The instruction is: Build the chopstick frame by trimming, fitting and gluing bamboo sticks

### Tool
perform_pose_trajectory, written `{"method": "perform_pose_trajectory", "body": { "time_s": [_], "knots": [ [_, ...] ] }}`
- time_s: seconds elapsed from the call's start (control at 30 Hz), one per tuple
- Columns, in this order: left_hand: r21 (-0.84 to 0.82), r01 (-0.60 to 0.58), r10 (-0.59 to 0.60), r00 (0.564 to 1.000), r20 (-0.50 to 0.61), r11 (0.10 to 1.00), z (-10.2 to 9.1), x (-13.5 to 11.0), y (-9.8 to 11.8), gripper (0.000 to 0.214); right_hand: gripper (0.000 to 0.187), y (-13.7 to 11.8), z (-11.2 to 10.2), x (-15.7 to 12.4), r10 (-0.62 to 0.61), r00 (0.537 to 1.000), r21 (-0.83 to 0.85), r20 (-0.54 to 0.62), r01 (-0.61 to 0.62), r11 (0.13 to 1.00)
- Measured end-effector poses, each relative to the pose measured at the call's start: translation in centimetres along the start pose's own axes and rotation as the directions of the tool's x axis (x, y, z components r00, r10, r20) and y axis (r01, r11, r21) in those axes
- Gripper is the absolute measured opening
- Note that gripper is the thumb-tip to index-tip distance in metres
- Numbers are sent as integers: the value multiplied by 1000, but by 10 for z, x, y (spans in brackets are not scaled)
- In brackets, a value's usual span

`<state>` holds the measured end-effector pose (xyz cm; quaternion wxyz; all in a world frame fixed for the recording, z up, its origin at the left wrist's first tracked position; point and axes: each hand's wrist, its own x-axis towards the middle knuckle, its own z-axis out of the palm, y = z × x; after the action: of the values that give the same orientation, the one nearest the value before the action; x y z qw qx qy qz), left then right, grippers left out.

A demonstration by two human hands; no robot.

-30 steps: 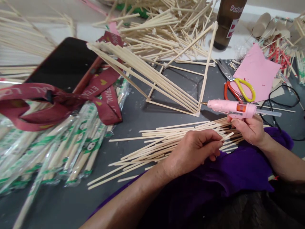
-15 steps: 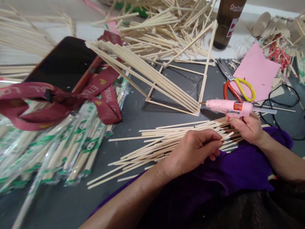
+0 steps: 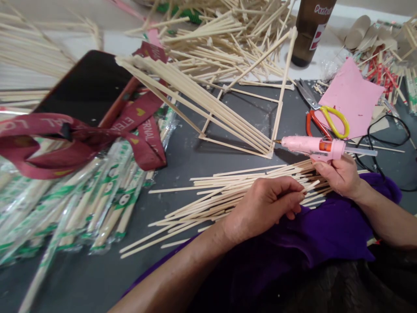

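Observation:
My right hand (image 3: 342,174) is wrapped round the handle of a pink hot glue gun (image 3: 306,145) with a clear glue stick out of its back. The gun's nozzle is at the lower right corner of a frame glued from wooden chopsticks (image 3: 241,121); whether it touches, I cannot tell. This frame stands tilted, several parallel chopsticks forming its sloping face. Above a pile of loose chopsticks (image 3: 202,204), my left hand (image 3: 270,202) is closed in a pinch. A short pale chopstick end (image 3: 312,187) pokes out from its fingertips; the rest is hidden by the hand.
Scissors (image 3: 322,115) with red and yellow handles lie by pink paper (image 3: 353,100) and a black cord (image 3: 374,148). A dark bottle (image 3: 311,34) stands behind. On the left are a phone (image 3: 87,87), a maroon lanyard (image 3: 137,121) and wrapped chopsticks (image 3: 97,195). More chopsticks (image 3: 221,48) heap at the back.
Almost nothing differs. Both hands, the glue gun and the chopstick frame hold nearly the same places as before.

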<state>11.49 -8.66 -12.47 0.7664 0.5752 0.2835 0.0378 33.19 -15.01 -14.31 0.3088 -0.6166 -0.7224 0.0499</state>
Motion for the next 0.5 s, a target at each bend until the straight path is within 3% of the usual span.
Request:
{"method": "perform_pose_trajectory", "body": {
  "time_s": [0.5],
  "knots": [
    [-9,-1,1,1000,0,1000,0,0,0,15,39,1,2,-1,-33,999,-71,-34,30,997]
  ]
}}
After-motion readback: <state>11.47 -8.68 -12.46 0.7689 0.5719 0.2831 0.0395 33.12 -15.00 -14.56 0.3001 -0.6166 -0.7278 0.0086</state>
